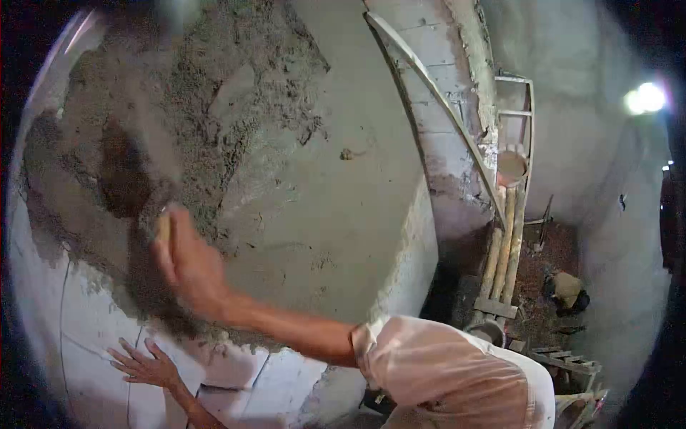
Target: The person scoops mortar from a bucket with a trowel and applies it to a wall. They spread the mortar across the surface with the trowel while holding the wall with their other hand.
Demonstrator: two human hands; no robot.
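Note:
My right hand [191,261] is closed around the handle of a trowel [164,227], in front of wet grey plaster [336,214] on the wall. The tool's blade is blurred and hard to make out against the plaster. The plaster is rough and dark at the upper left and smoother to the right. Lower left, my left hand [148,367] lies with spread fingers against the pale block wall [100,343], just below the plaster's ragged edge, and holds nothing.
A long straight strip [436,93] leans diagonally at the upper right. Beyond it are wooden poles [509,250], a bucket [511,169] and a frame [530,107]. Far below, a person [568,289] is on the brown floor. A bright lamp [645,99] shines at right.

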